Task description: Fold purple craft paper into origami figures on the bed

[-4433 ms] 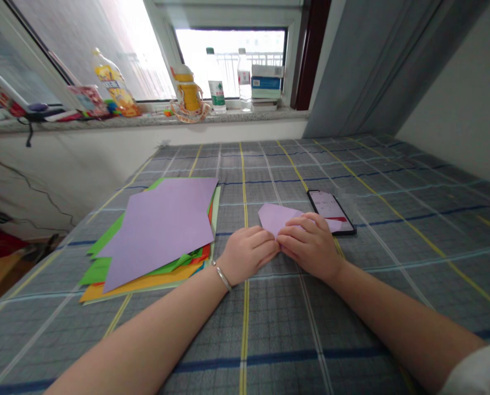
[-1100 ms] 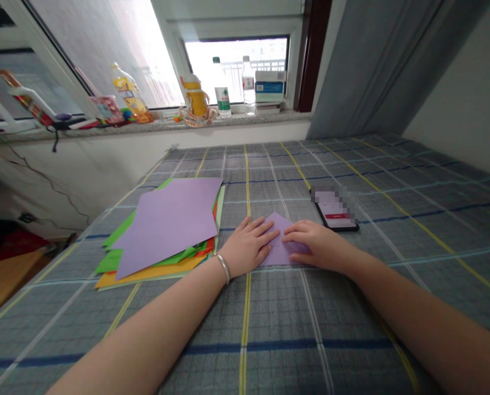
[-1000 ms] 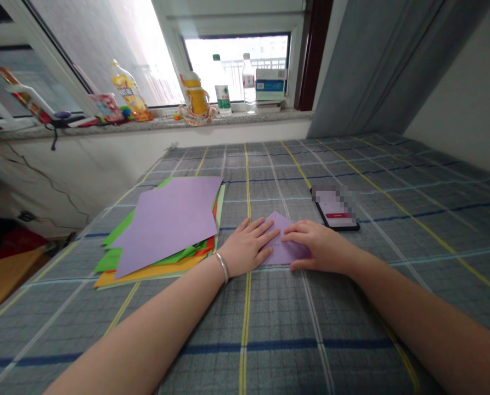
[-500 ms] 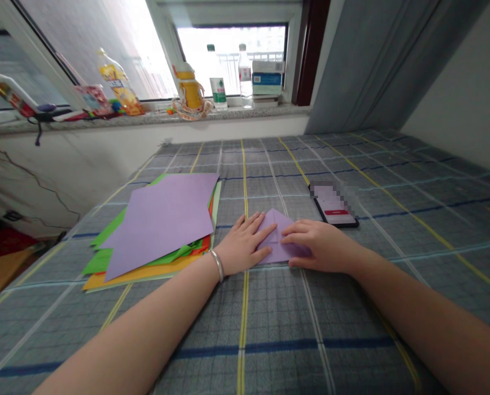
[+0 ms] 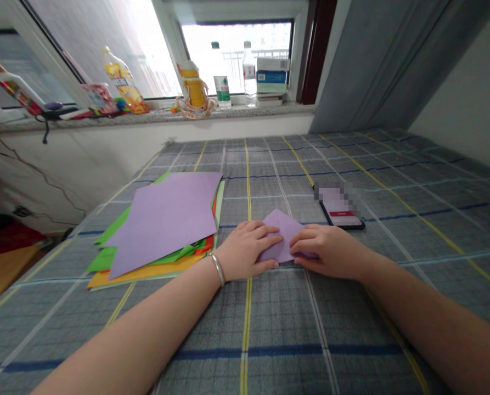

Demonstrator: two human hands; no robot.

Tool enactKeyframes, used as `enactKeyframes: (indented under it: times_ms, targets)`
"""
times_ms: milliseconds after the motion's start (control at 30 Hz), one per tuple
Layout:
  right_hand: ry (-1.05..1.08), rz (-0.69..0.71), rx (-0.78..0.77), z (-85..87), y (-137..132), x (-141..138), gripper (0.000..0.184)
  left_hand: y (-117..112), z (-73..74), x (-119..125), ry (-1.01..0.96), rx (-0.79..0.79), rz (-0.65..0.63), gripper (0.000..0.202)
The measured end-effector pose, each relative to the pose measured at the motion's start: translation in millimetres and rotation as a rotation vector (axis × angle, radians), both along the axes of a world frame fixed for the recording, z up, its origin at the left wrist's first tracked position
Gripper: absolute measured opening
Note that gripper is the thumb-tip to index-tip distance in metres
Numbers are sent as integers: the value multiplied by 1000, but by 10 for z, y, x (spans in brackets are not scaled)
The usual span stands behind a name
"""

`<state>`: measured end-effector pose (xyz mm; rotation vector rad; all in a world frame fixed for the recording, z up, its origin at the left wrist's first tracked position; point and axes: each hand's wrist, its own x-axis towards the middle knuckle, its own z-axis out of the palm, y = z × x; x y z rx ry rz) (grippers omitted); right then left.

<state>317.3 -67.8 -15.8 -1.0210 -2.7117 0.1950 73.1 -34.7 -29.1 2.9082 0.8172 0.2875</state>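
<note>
A small folded purple paper (image 5: 282, 229) lies on the checked cloth (image 5: 269, 329) in front of me. My left hand (image 5: 247, 251) rests on its left side, fingers curled over the paper and thumb at its near edge. On the paper's right side my right hand (image 5: 331, 251) presses down, fingers held together and pointing left. The fingertips of both hands nearly meet over the middle of the paper. A silver bracelet (image 5: 218, 269) sits on my left wrist.
A stack of coloured sheets (image 5: 162, 219), purple on top with green, orange and yellow below, lies to the left. A phone (image 5: 343, 215) lies just beyond my right hand. Bottles (image 5: 248, 74) and clutter line the windowsill (image 5: 146, 118). A grey curtain (image 5: 376, 60) hangs at the right.
My left hand's fingers have curled from flat onto the paper's left part. My right hand has shifted a little right and nearer. The paper's visible tip looks slightly smaller.
</note>
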Motion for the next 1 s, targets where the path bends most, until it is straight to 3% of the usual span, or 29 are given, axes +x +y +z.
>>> enactKeyframes:
  times_ms: [200, 433, 833, 1000]
  targets:
    - [-60, -58, 71, -8, -41, -60, 24, -8, 22, 2, -46, -58, 20, 47]
    - [-13, -132, 10, -26, -15, -38, 19, -32, 57, 24, -94, -112, 33, 43]
    - [-8, -94, -3, -7, -1, 12, 19, 65, 32, -47, -241, -379, 54, 27]
    - [-16, -115, -12, 4, -11, 23, 16, 14, 12, -19, -218, -246, 42, 8]
